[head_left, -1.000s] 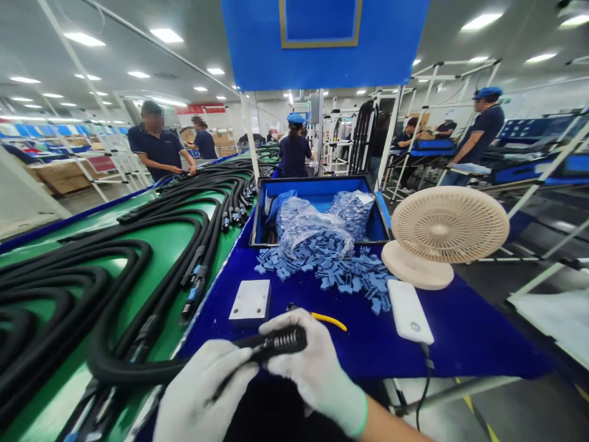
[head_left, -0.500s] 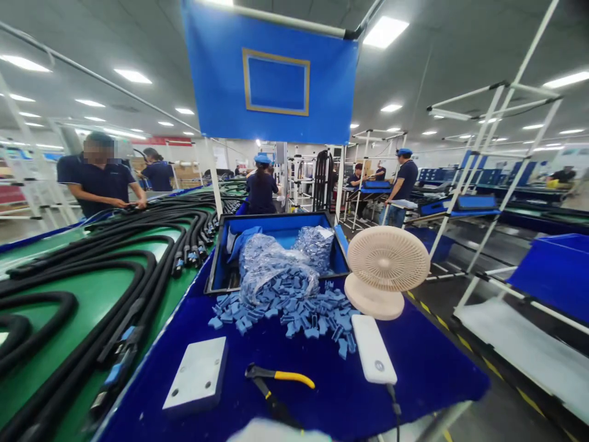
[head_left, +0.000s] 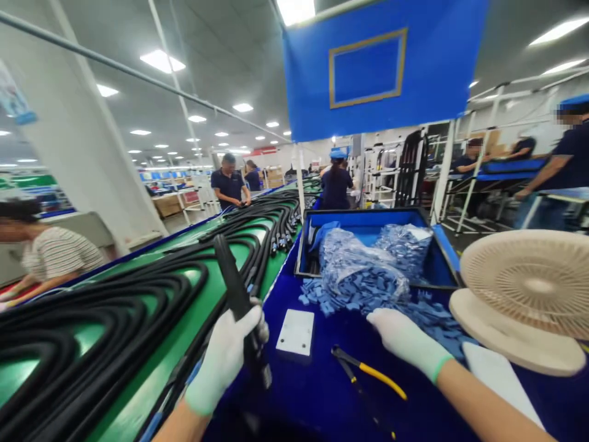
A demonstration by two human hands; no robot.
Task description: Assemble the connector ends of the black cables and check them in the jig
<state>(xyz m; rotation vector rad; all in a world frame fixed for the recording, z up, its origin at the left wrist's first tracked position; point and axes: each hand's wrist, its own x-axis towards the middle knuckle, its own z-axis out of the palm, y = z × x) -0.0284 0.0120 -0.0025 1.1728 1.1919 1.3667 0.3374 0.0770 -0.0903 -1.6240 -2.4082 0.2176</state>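
Observation:
My left hand [head_left: 227, 347], in a white glove, is wrapped round a black sleeved cable [head_left: 232, 270], which stands steeply in the grip; its lower end with a connector hangs over the blue worktop. My right hand [head_left: 398, 334], also gloved, is at the near edge of a heap of small blue plastic clips [head_left: 338, 301]. Its fingers are curled together, and whether a clip is between them is hidden. Between the hands lie a pale metal block [head_left: 296, 331] with holes and yellow-handled cutting pliers [head_left: 368, 374].
Behind the clips stands a blue bin [head_left: 363, 218] holding a plastic bag [head_left: 354, 252] of clips. A beige fan [head_left: 534, 282] and a white power bank [head_left: 499, 374] are at the right. Black cables [head_left: 151, 313] cover the green bench at left. Several co-workers are around.
The view has turned left. Both my gloved hands have come into view, the left with a black cable, the right at the clips; earlier only a blurred white patch showed at the bottom edge.

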